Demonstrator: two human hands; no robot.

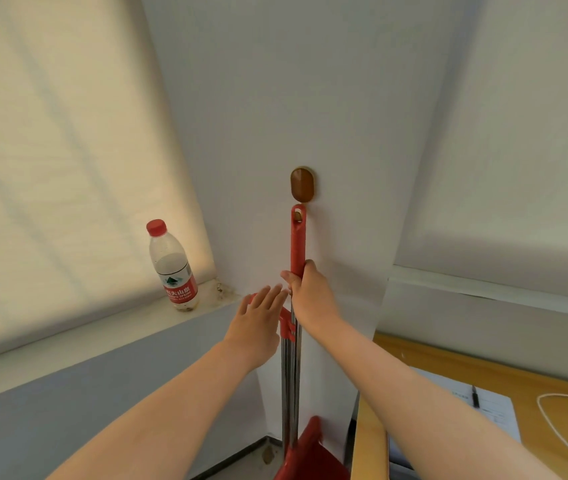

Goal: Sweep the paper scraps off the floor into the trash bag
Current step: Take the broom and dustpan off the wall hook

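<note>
A broom with a red handle [298, 242] hangs by its end loop from a brown wall hook [302, 184]. My right hand [312, 296] is shut around the red grip just below the hook. Two metal poles [290, 382] run down side by side to a red dustpan [312, 452] at the floor. My left hand [258, 322] is open with fingers spread, right next to the second red handle top [286, 327] clipped to the poles. No paper scraps or trash bag are in view.
A water bottle with a red cap [173, 266] stands on the window sill [109, 337] to the left. A wooden desk [455, 368] with papers, a pen and a white cable sits at lower right, close to the dustpan.
</note>
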